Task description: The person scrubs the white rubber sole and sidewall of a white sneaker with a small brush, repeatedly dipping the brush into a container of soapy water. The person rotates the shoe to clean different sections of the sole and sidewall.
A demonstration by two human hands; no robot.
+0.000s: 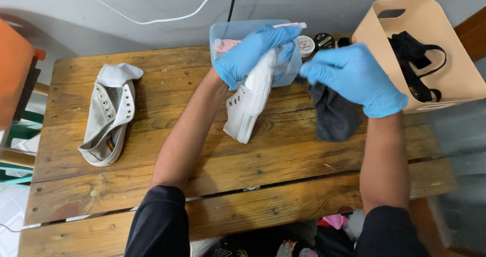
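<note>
Spare shoe (107, 116): flat on the table (283, 171), at 9 o'clock, well apart from both hands.
Left hand (255, 52): gloved, gripping the shoe (248, 105), toe toward 6 o'clock.
Tub (253, 32): behind it, at 12 o'clock.
Right hand (354, 77): gloved, seemingly clutching a dark cloth (334, 116), at the shoe's 3 o'clock.
Basket (455, 59): at 2 o'clock.

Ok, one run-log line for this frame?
left hand: holds white shoe | right hand: holds dark cloth | second shoe: lying on wooden table, left side

A rough plank table (101, 196) stands against a pale grey wall (152, 4) — white and black cables (152, 20) trailing down it.
</note>
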